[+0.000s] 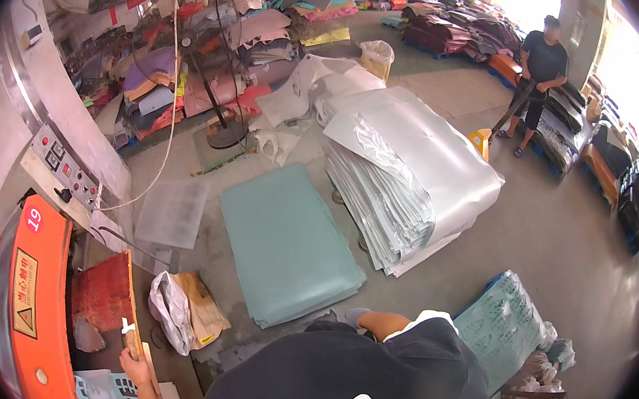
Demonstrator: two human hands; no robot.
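I see the left hand (135,369) touching a narrow tan wooden bar (135,344) at near left, perhaps for support; I cannot tell whether it grips. The right hand is out of view. Teal rectangular sheets (284,246) lie farther right, presumably stacked flat against creasing.

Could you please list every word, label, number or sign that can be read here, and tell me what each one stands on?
I'll describe these without copying their wording.
Round red sticker with a white number: on the orange machine cover.
Yellow warning label with black characters and a triangle: same cover.
Control panel: any markings are too small to read.
Farther back: anything printed is too small or blurred.
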